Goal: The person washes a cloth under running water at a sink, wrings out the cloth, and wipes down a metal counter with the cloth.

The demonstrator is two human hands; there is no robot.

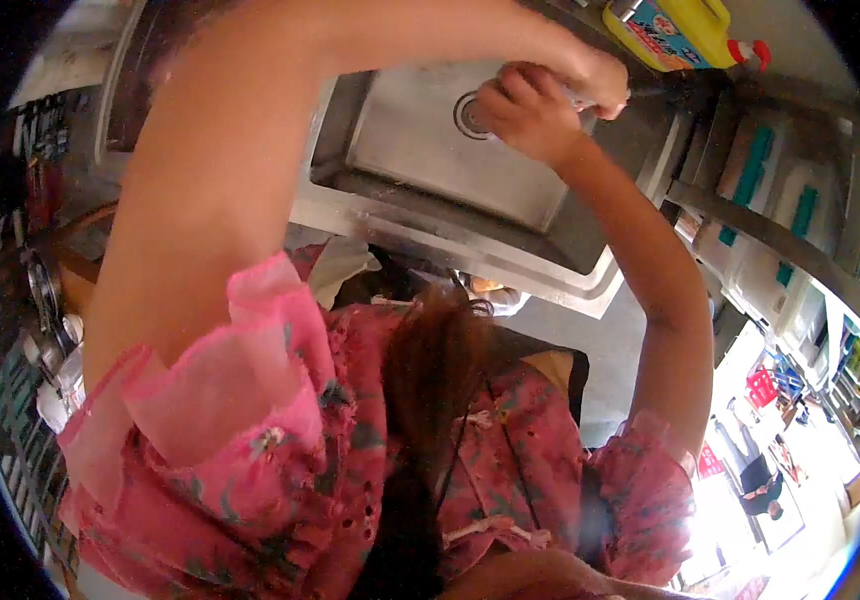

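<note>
Both my hands are close together over a stainless steel sink, beside its round drain. My left hand reaches across from the left with its fingers curled in. Against it, my right hand is closed too, its bent fingers toward the drain. A small pale patch shows between the hands. Whether that is a held thing, foam or water, I cannot tell.
A yellow bottle with a blue label and red cap lies behind the sink's far right corner. To the right are lidded containers with teal clips and a curved metal edge. A distant person shows at lower right.
</note>
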